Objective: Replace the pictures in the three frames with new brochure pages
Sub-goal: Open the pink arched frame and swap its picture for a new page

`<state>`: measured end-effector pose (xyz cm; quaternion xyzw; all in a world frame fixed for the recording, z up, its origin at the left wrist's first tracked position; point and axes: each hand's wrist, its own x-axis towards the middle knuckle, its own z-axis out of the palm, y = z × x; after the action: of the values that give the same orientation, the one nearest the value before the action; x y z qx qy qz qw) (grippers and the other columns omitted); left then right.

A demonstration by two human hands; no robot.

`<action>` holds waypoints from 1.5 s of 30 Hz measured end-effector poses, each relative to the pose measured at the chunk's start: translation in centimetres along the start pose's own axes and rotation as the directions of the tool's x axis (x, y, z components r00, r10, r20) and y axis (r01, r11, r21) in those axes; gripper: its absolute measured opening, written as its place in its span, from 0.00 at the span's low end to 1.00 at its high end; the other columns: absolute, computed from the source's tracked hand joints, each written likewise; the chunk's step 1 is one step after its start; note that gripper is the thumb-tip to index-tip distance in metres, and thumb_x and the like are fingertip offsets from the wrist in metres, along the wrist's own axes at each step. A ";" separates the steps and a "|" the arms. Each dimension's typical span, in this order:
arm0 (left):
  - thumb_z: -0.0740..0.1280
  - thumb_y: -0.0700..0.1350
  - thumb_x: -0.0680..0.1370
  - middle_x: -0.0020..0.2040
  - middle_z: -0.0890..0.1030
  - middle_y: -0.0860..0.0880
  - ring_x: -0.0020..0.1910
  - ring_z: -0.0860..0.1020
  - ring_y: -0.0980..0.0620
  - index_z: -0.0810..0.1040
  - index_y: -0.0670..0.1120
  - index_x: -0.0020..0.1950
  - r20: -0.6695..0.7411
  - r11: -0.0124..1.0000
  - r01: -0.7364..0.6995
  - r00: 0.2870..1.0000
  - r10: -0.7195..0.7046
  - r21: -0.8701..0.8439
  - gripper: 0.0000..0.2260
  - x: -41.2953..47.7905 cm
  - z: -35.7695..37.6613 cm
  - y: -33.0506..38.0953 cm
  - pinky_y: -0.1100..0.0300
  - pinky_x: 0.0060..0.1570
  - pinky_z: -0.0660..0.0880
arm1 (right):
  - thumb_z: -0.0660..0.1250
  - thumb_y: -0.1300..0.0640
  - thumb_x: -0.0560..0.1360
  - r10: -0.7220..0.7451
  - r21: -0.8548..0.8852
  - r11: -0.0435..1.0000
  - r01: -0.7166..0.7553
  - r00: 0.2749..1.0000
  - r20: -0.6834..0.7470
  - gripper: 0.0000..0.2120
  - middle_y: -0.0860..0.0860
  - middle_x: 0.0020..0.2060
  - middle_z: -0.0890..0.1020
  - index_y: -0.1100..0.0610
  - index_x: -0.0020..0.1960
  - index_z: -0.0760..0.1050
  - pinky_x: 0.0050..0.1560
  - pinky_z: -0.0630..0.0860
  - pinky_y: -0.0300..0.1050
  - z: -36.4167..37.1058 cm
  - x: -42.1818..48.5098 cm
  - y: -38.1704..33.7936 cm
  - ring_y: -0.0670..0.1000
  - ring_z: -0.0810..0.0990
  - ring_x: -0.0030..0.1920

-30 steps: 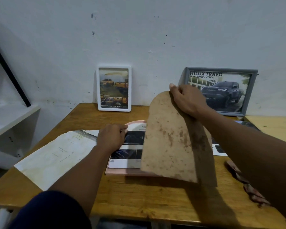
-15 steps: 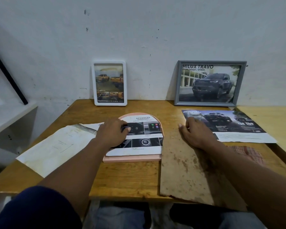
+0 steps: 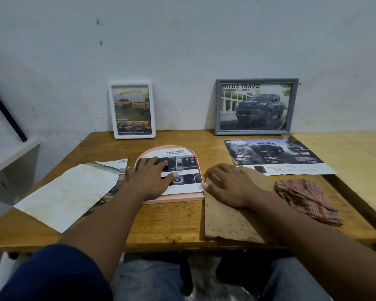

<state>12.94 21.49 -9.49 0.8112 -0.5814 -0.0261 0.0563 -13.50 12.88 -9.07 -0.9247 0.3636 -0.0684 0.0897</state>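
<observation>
**HAND POSITIONS AT THE ARCHED FRAME**

Left hand [image 3: 150, 177]: palm down, fingers straight and spread, pressing flat on the arch-cut brochure page headed "ADVANCED" [image 3: 182, 161]. This page lies inside the pink arch-shaped frame [image 3: 174, 198], which lies flat on the brown wooden table [image 3: 172, 224] at centre frame.

Right hand [image 3: 228, 185]: fingers loosely bent, gripping nothing, resting on the brown stained backing board [image 3: 226, 222] just right of the pink frame. The thumb tip touches the page's lower right corner.

Upper centre: the white rectangular frame [image 3: 135, 135] and, to its right, the grey rectangular frame [image 3: 256, 80] lean upright against the wall, each showing a truck picture.

Below the grey frame: a loose dark truck brochure page [image 3: 280, 157] lies flat.

Right of the board: a red checked cloth [image 3: 306, 200].

Centre left: creased white papers [image 3: 67, 196].
</observation>
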 end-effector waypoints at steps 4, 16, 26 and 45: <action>0.48 0.71 0.80 0.83 0.56 0.51 0.81 0.52 0.45 0.59 0.59 0.81 -0.032 1.000 0.010 0.999 -0.011 -0.013 0.33 -0.1 0.5 -1.0 0.32 0.75 0.55 | 0.49 0.31 0.79 -0.059 -0.024 0.998 0.058 0.996 -0.073 0.29 0.47 0.73 0.69 0.46 0.72 0.66 0.73 0.61 0.54 0.4 -1.0 1.2 0.49 0.65 0.73; 0.53 0.70 0.80 0.82 0.61 0.52 0.80 0.57 0.46 0.60 0.58 0.81 -0.073 0.994 0.012 0.997 -0.020 -0.112 0.32 -0.9 -0.7 -1.0 0.38 0.76 0.59 | 0.57 0.44 0.83 0.052 0.186 0.982 -0.019 0.983 -0.174 0.19 0.50 0.66 0.76 0.52 0.69 0.71 0.64 0.73 0.52 -0.1 0.8 -1.8 0.51 0.74 0.63; 0.61 0.65 0.79 0.78 0.69 0.48 0.75 0.68 0.42 0.68 0.54 0.77 -0.162 0.933 0.307 0.927 -0.337 -0.187 0.29 -4.8 -5.0 -11.0 0.41 0.71 0.69 | 0.66 0.51 0.80 -0.041 0.439 0.896 0.070 0.996 -0.077 0.08 0.49 0.49 0.81 0.54 0.55 0.78 0.42 0.76 0.42 -2.4 8.4 -16.8 0.48 0.78 0.45; 0.58 0.77 0.71 0.76 0.66 0.41 0.74 0.64 0.36 0.60 0.53 0.79 -0.062 0.784 0.615 0.782 -0.620 -0.080 0.43 -8.7 -3.1 -22.3 0.37 0.72 0.61 | 0.68 0.51 0.77 0.037 0.350 0.936 -0.037 0.999 0.007 0.11 0.51 0.50 0.83 0.54 0.57 0.81 0.51 0.82 0.54 2.2 12.8 -23.0 0.52 0.80 0.48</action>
<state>31.47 37.00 -9.34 0.9553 -0.2800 -0.0246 0.0915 11.44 20.90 -5.45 -0.8870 0.3632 -0.1303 0.2537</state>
